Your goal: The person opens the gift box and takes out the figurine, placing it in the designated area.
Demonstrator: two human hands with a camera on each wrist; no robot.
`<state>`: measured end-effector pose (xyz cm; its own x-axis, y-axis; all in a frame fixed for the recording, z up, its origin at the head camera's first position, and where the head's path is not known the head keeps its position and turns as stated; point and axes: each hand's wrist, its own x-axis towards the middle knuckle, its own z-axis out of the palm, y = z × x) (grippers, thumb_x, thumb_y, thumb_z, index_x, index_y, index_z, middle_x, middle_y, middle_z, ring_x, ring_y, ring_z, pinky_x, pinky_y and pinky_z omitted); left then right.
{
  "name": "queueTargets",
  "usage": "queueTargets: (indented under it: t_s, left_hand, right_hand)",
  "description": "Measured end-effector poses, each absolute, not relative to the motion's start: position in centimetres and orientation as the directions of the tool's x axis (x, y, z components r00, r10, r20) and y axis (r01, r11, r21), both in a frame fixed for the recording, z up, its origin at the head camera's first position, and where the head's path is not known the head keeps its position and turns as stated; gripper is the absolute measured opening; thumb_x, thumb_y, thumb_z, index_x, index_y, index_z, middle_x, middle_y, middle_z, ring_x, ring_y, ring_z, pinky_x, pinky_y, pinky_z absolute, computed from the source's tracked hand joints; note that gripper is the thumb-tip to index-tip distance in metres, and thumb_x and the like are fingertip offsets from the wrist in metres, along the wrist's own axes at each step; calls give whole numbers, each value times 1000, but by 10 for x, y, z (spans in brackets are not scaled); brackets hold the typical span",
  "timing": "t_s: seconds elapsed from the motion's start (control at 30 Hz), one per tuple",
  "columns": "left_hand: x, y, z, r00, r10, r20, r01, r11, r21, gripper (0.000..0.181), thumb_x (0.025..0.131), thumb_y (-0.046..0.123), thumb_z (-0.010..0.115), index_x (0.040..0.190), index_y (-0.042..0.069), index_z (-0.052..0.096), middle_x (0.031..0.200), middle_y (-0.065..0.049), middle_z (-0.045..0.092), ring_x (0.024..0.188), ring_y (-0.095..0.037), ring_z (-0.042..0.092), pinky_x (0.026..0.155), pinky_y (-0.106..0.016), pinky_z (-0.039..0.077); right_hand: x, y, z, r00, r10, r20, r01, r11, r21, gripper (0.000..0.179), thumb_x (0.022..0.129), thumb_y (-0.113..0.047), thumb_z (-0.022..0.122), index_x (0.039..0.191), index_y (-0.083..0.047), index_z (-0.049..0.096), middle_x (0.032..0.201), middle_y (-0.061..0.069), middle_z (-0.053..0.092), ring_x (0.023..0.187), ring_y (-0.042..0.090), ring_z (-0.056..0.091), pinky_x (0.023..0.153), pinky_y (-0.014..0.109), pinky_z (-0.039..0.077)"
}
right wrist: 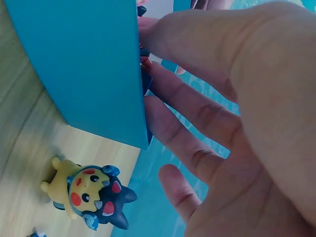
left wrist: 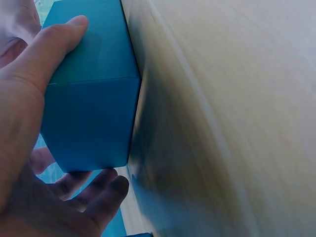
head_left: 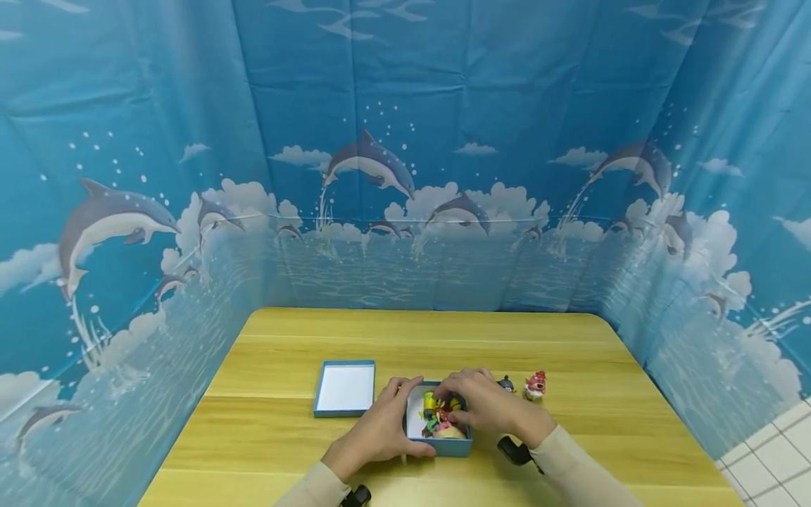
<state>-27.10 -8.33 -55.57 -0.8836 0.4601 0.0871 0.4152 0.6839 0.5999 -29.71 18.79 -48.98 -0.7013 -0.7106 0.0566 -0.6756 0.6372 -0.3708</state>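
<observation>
A blue open box [head_left: 451, 448] stands on the table with several small colourful toy figurines [head_left: 437, 422] in it, one of them yellow [head_left: 429, 401]. My left hand [head_left: 384, 424] grips the box at its left side. Its thumb lies along the near wall, while the other fingers reach round the left wall, as the left wrist view shows. Over the right rim, my right hand [head_left: 488, 405] reaches in, thumb and forefinger around a small reddish-brown figurine [head_left: 442, 414]. In the right wrist view that figurine is mostly hidden behind the box wall.
Left of the box lies its blue lid [head_left: 345, 387], white inside facing up. To the right stand a red-and-white figurine [head_left: 536, 386] and a yellow figurine with a dark hood [right wrist: 91, 192]. A dolphin-print curtain [head_left: 405, 267] hangs behind the wooden table [head_left: 266, 352].
</observation>
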Motion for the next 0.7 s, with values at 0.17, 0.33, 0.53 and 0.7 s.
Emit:
queueTargets:
  t_s: [0.17,0.33,0.53,0.7]
  left_hand:
    - [-272,-83,-555,-882,463,87,420,688,592,129,84,71,100,184,23,34,165,-7,54,135,-22,61,111,-48,62]
    - [-271,-83,-554,-877,471,91,426,678,598,128,85,70,100,184,22,34,166,-10,53,134,-24,62,109,-49,63]
    - [-270,-83,-556,-881,465,83,416,679,605,129,84,70,101,184,23,34,165,-9,54,134,-23,61,110,-49,62]
    - [-271,-82,-556,-881,465,84,417,681,602,129,83,71,101,184,24,35,164,-8,54,134,-22,61,111,-49,62]
  right_hand:
    - [-299,189,-489,-696,-717,41,-673,631,-385,32,103,-16,92,134,-22,84,130,-6,82,123,24,73,98,47,44]
    - [-300,188,-490,-693,-720,30,-672,631,-388,31,102,-13,92,130,-24,86,130,-8,83,125,23,71,100,49,46]
    - [-301,186,-490,-684,-729,4,-671,627,-396,30,101,-11,92,127,-26,88,129,-9,83,125,22,69,102,52,46]
    - [-302,186,-489,-681,-733,4,-674,625,-394,29,100,-11,93,125,-26,89,127,-10,83,124,20,68,102,52,46]
